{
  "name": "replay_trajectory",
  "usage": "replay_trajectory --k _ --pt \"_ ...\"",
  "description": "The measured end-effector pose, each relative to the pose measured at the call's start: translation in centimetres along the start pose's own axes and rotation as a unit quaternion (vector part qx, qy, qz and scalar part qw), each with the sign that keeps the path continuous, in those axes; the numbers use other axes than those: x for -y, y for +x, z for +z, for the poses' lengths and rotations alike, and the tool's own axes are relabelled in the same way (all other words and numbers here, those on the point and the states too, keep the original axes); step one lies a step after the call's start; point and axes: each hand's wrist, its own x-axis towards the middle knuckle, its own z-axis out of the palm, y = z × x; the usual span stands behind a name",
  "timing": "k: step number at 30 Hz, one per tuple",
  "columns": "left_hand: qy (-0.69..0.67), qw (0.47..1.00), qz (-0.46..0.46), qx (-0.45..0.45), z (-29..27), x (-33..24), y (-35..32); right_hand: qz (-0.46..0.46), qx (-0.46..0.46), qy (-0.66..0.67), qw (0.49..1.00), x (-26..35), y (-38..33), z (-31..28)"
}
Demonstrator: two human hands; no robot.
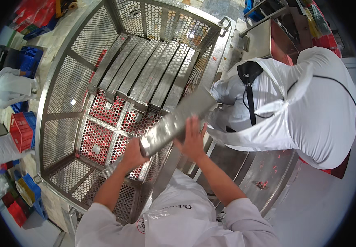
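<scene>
A long, narrow metal mould (178,119), slightly blurred, is held slantwise over the near right side of a perforated metal cage (46,99). My left hand (133,155) grips its lower left end. Against its near side my right hand (192,140) presses, fingers extended and supporting it. Inside the cage, several similar long metal moulds (138,70) lie side by side in a row toward the far end. Below them the perforated cage floor (99,129) shows, with red visible through the holes.
Close on my right, a person in white (293,103) bends over beside the cage. A metal work surface (268,173) with reddish scraps lies at the right. Red crates (20,131) and blue crates (31,59) stand at the left, near another person in white (13,88).
</scene>
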Motion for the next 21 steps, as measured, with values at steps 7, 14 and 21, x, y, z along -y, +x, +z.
replay_trajectory --k 7,14,21 --pt "-0.11 0.984 -0.141 0.029 8.3 7.2 28.4 0.157 0.023 -0.032 0.987 -5.0 11.1 4.8" --pt "-0.096 0.977 -0.188 0.01 14.0 1.8 43.8 0.154 0.012 -0.009 0.988 -6.1 10.0 4.8" --pt "-0.076 0.992 -0.099 -0.03 21.5 -0.4 44.3 0.163 0.011 0.002 0.987 -5.6 8.3 4.3"
